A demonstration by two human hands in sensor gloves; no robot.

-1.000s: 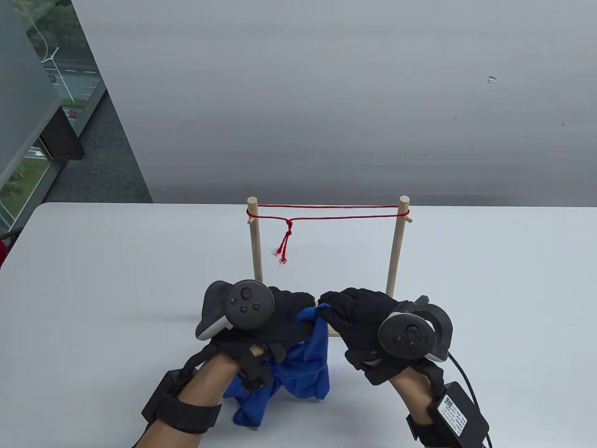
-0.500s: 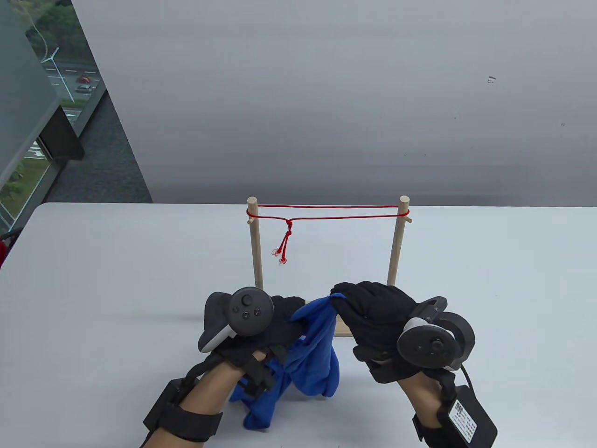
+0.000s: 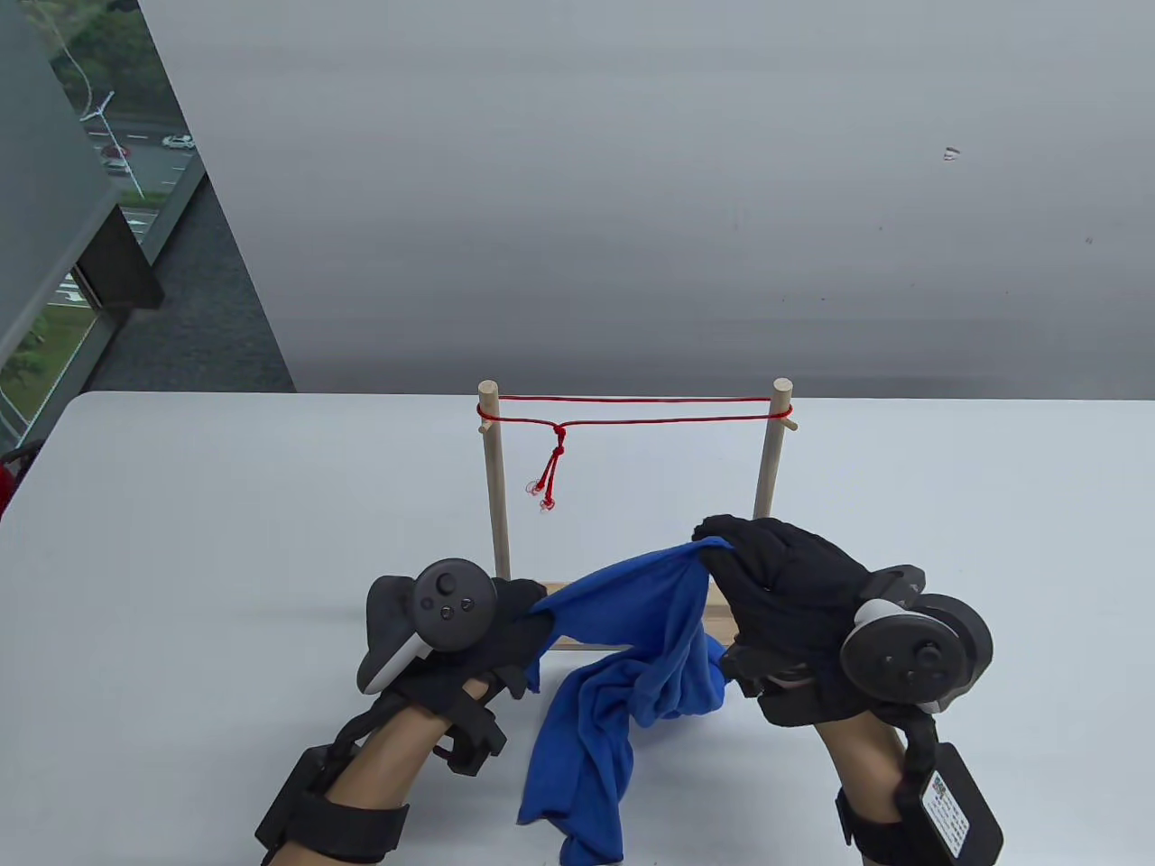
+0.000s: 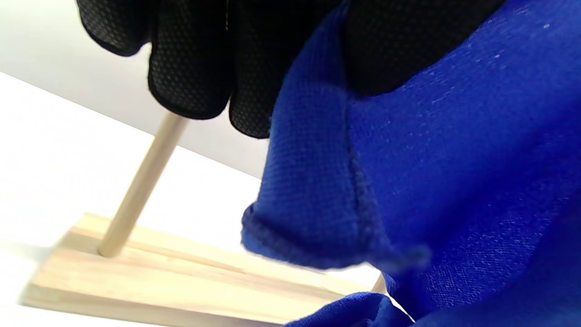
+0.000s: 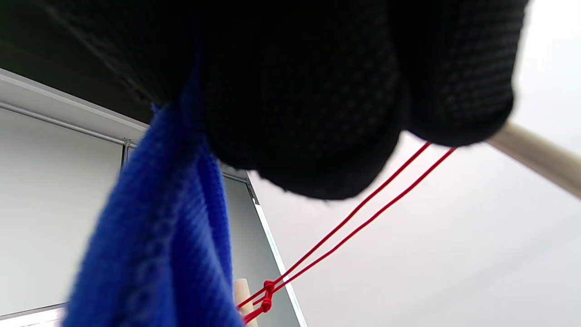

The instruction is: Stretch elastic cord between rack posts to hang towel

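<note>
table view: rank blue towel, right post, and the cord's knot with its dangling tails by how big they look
1. blue towel, though it is nearest the camera
2. right post
3. knot and tails, smallest

Right hand [image 5: 317, 91], black glove, fills top of view. Blue towel [image 5: 154, 236] is pinched btwn fingers [image 5: 299, 113] at upper left & hangs down to bottom edge. Two strands of red cord [image 5: 363, 209] are seen running diag. from under the glove to a knot [image 5: 268, 293] nr a wooden post tip [image 5: 242, 290]. 2nd post [image 5: 535, 159] is blurred at right edge.
</note>
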